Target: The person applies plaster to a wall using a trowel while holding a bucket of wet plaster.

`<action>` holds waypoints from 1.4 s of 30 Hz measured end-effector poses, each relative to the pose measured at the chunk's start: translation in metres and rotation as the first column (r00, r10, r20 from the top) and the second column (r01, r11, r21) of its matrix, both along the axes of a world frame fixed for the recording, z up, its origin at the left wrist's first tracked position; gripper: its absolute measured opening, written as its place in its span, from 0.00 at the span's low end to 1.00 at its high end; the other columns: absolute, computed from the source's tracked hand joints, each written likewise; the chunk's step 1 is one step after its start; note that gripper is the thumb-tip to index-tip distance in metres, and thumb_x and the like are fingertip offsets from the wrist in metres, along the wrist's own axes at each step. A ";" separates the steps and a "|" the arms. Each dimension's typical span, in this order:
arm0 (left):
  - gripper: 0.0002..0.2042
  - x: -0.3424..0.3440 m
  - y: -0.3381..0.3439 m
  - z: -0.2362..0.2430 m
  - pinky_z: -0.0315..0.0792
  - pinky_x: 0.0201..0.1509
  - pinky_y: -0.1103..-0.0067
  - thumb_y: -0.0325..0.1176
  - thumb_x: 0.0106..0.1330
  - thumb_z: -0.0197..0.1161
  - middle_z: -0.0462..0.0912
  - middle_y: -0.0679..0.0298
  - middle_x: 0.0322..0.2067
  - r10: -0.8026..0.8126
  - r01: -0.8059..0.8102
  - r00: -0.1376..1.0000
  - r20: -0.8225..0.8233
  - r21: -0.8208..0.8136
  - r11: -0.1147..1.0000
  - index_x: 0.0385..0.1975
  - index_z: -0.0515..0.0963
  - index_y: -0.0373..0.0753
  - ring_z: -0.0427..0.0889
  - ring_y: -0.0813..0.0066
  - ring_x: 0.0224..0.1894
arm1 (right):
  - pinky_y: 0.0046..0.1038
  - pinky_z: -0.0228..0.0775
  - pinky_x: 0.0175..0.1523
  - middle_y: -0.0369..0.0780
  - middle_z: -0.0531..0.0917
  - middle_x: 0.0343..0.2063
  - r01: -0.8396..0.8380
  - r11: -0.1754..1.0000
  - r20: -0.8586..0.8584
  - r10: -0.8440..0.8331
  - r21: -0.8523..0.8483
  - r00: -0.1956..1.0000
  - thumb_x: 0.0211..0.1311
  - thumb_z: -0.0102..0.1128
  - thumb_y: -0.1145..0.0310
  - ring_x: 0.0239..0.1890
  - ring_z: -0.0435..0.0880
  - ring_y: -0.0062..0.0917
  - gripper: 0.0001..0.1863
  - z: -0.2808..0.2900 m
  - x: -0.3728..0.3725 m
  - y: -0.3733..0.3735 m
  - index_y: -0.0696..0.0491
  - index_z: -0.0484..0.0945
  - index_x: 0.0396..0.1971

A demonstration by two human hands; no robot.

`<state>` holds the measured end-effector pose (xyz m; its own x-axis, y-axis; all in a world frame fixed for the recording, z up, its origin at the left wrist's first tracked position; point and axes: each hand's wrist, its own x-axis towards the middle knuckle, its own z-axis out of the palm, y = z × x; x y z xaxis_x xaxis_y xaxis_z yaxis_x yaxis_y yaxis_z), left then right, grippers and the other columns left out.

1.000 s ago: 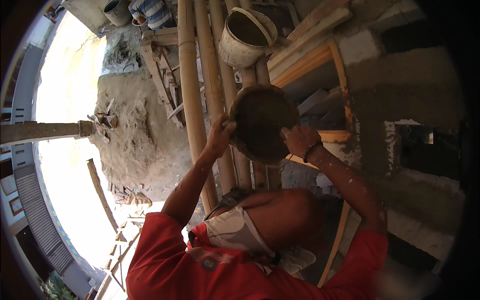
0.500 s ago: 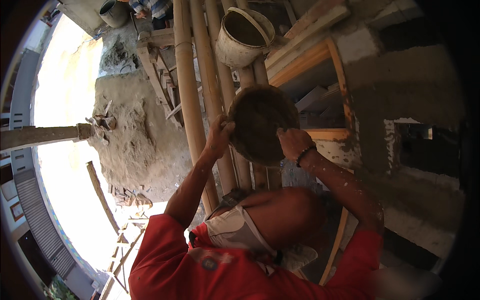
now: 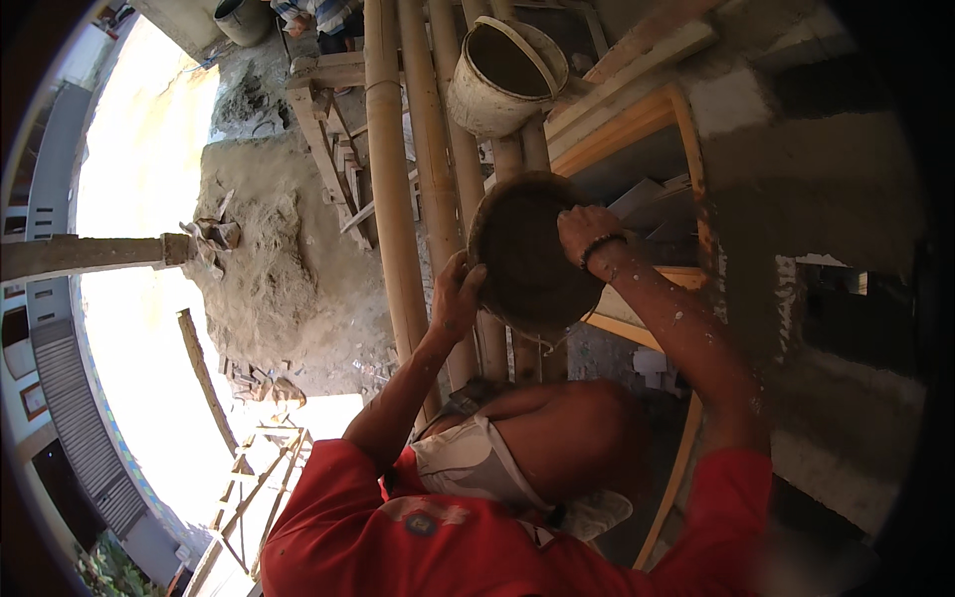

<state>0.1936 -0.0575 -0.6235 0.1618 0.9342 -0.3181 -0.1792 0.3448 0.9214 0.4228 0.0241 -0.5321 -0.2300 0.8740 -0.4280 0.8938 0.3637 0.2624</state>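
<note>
A dark, round basin (image 3: 525, 267) with mortar-like residue is tilted in front of me above bamboo poles. My left hand (image 3: 458, 297) grips its left rim, thumb over the edge and fingers behind. At the basin's upper right edge, my right hand (image 3: 589, 237) is closed, with a dark beaded bracelet at the wrist. Whether it holds the rim or a small tool is hidden by the fist. Beyond the basin stands a mortar-smeared pale bucket (image 3: 502, 85) with its handle raised, resting on the poles.
Long bamboo poles (image 3: 393, 179) run away from me, with a rough wooden trestle (image 3: 323, 139) beside them. A wooden window frame (image 3: 701, 189) is set in the wall at right. Far below left lies a sand heap (image 3: 264, 239). Another person (image 3: 313, 15) is at the top.
My right hand has moved up along the basin's right side, toward its far edge. The basin has shifted slightly right in view, my left hand still on its rim.
</note>
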 end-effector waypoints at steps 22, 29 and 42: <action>0.18 -0.012 0.182 -0.033 0.73 0.52 0.71 0.39 0.68 0.61 0.84 0.53 0.40 -0.531 0.635 0.745 -0.404 0.183 0.751 0.49 0.79 0.30 0.81 0.67 0.44 | 0.37 0.78 0.31 0.39 0.85 0.22 -0.271 0.952 -0.062 0.265 -0.143 0.962 0.59 0.58 0.65 0.29 0.88 0.35 0.08 0.010 -0.008 -0.069 0.51 0.82 0.34; 0.18 -0.012 0.173 -0.034 0.74 0.52 0.71 0.39 0.68 0.62 0.85 0.53 0.40 -0.526 0.567 0.814 -0.247 0.144 0.811 0.49 0.79 0.29 0.82 0.69 0.43 | 0.45 0.79 0.40 0.47 0.85 0.28 0.090 0.916 -0.223 -0.190 -0.392 0.956 0.61 0.59 0.58 0.36 0.87 0.42 0.15 0.062 0.018 -0.063 0.50 0.81 0.42; 0.20 -0.003 0.166 0.000 0.72 0.59 0.74 0.36 0.70 0.59 0.83 0.57 0.46 -0.554 0.574 0.788 -0.268 -0.003 0.819 0.56 0.76 0.29 0.80 0.72 0.50 | 0.40 0.81 0.39 0.46 0.86 0.30 0.185 0.979 -0.167 -0.196 -0.082 0.966 0.62 0.56 0.69 0.36 0.88 0.42 0.07 0.059 0.014 -0.016 0.54 0.80 0.37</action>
